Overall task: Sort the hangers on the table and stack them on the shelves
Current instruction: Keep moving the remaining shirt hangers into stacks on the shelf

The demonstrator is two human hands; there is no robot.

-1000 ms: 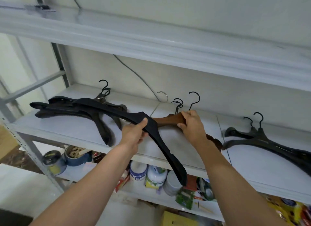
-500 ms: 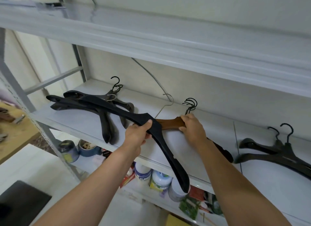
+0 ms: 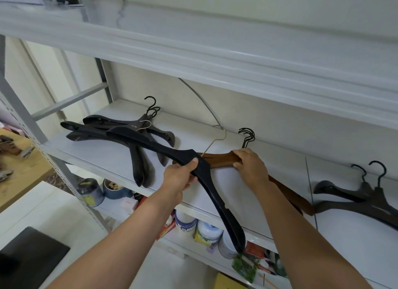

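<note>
Left grip (image 3: 181,176): fingers and thumb wrapped round the neck of a black hanger (image 3: 168,152), thumb on top. Firm hold, nothing else in it.

Right grip (image 3: 251,166): fingers curled over the top edge of the brown wood hangers (image 3: 217,160), thumb at the lower edge, right by the neck. We count approx. three black hooks (image 3: 247,136) above the knuckles, so it's a stack.

Black hanger is tilted. Its upper arm reaches back-left over the black pile (image 3: 120,129); we can't tell whether they touch. Its lower arm passes out beyond the shelf's front edge, tip hanging before the lower shelf (image 3: 215,265). A silver hook (image 3: 221,133) rises from near its neck; the join is hidden.

Brown stack lies mid-shelf (image 3: 103,157); its right arm runs under the wrist toward the front edge.

Black pile: left end of the shelf, hooks toward the back wall, arms splayed to the front edge. Dark pair (image 3: 366,200): right end, two hooks up, well apart from the brown stack.

Lower shelf holds tins and jars (image 3: 206,230), w/ packets beside them. Upper shelf (image 3: 193,41) overhead. Grey cable (image 3: 200,97) on the back wall. White table (image 3: 43,202) at lower left, w/ a dark flat item (image 3: 28,247) on it.
</note>
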